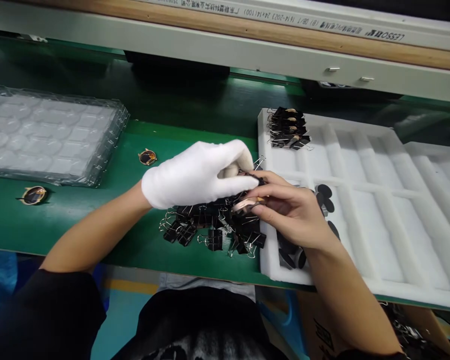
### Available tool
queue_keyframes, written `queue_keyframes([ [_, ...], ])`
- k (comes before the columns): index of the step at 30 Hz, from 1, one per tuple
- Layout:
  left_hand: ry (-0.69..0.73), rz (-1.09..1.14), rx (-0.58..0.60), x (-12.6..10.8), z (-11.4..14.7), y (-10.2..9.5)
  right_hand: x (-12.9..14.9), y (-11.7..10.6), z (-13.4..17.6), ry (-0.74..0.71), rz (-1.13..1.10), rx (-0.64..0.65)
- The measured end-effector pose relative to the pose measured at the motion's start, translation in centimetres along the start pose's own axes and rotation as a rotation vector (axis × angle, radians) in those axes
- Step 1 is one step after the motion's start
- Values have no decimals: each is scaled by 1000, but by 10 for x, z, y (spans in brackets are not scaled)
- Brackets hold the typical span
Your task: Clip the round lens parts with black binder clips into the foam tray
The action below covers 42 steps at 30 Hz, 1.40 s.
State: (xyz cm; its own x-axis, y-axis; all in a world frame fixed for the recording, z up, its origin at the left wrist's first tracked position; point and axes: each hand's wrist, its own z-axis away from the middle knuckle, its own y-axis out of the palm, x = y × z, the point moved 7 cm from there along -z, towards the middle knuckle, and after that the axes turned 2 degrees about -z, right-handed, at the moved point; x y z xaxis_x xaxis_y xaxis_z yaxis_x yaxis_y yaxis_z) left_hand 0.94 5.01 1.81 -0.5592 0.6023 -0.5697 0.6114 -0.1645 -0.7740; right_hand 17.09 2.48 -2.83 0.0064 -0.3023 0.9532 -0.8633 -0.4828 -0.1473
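Note:
My left hand (198,175), in a white glove, is closed with thumb and fingertips on a black binder clip (260,179), which is partly hidden. Bare, my right hand (296,210) meets it from the right and pinches a round, gold-rimmed watch case (243,205) between thumb and fingers. Below both hands lies a heap of black binder clips (213,240) with silver wire handles, partly covered by the glove. Two more gold-rimmed watch cases rest on the green table to the left, one nearer (147,157) and one farther (34,195).
A white foam tray (363,187) with compartments stands at right; clipped watch cases (288,128) fill its far left corner, and black discs (324,192) lie in nearer compartments. Stacked clear plastic trays (48,135) sit at left. A pale shelf rail (247,52) crosses the back.

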Motion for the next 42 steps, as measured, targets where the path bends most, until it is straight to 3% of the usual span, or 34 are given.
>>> queue_keyframes([
  [3, -62, -73, -53, 6, 0, -3, -4, -10, 0, 12, -198, -119],
  [6, -37, -270, -2, 4, -1, 4, -13, -16, 1, 117, -367, -200],
  [10, 39, -412, -72, -2, -2, 10, -22, -11, 0, 228, -464, -151],
  [17, 44, -483, -143, -5, 0, 12, -31, -4, -3, 303, -512, -57],
  [21, -1, -373, -149, -4, 0, 12, -28, -1, -3, 293, -541, -29],
  [23, -53, -291, -144, 1, -2, 10, -25, -4, -4, 271, -546, -80],
  [29, -95, -51, 13, 13, -6, 6, -30, -44, -2, 280, -478, -501],
  [31, -84, 26, 58, 12, -6, 10, -36, -51, 0, 296, -483, -573],
  [42, -106, 192, 86, 13, -7, 29, -29, -36, 0, 219, -377, -553],
])
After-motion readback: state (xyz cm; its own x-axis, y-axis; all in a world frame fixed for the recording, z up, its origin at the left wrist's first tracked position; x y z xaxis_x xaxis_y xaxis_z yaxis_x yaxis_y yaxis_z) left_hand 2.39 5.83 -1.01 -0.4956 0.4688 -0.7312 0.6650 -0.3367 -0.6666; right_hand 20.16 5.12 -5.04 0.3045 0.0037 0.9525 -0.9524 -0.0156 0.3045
